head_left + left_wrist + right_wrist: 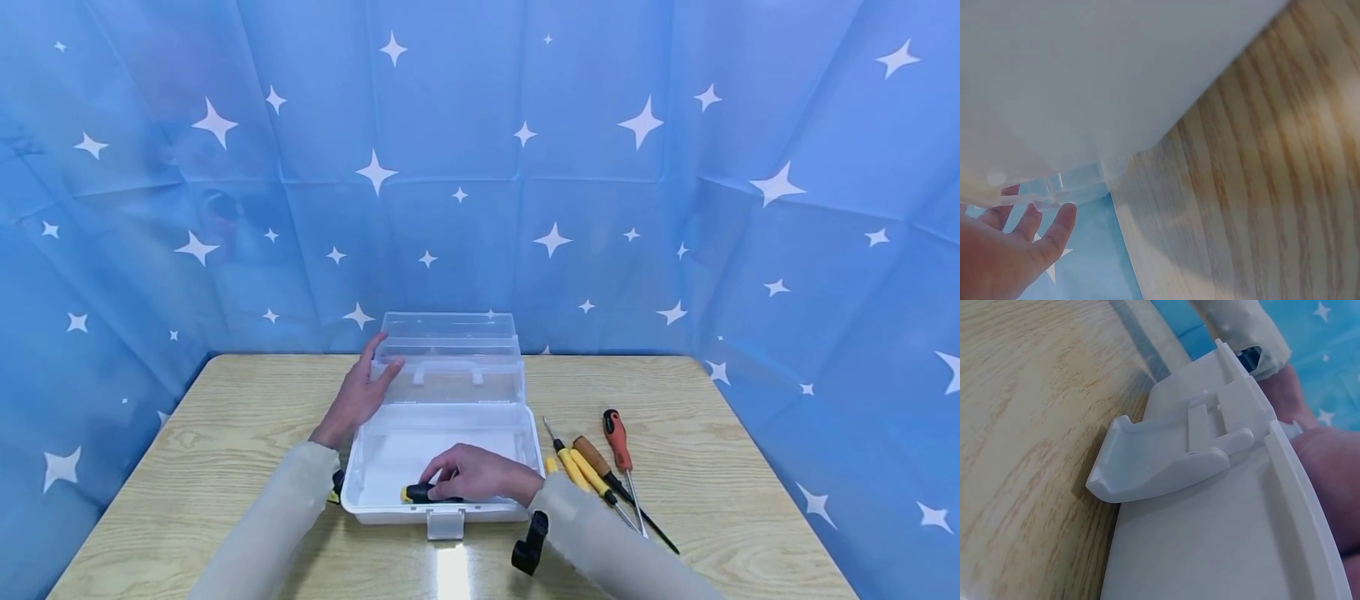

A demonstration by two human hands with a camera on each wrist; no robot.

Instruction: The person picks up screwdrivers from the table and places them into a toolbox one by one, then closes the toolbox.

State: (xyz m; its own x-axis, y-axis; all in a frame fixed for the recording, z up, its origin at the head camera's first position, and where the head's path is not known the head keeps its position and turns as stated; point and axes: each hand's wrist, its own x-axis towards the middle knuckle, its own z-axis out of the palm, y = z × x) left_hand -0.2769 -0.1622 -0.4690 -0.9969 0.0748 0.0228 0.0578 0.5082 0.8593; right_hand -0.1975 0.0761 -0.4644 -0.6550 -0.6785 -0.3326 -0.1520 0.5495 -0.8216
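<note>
A white plastic toolbox [367,483] sits on the table with its clear lid [480,342] raised at the back. My left hand [360,396] holds the lid by its left edge, thumb on the inner side. In the left wrist view, the fingers [1054,237] of that hand reach round behind the clear plastic. Inside the box, near the front wall, my right hand [476,472] pinches a screwdriver [417,493] with a black and yellow handle, lying roughly sideways. Its far end is hidden under the hand. The front latch [1160,453] hangs folded down in the right wrist view.
Several screwdrivers lie right of the box, among them an orange-handled one [617,437], a brown-handled one [592,454] and yellow-handled ones [588,472]. Something black and yellow [335,492] partly shows by the box's left side. A blue star-patterned curtain [480,167] hangs behind the table.
</note>
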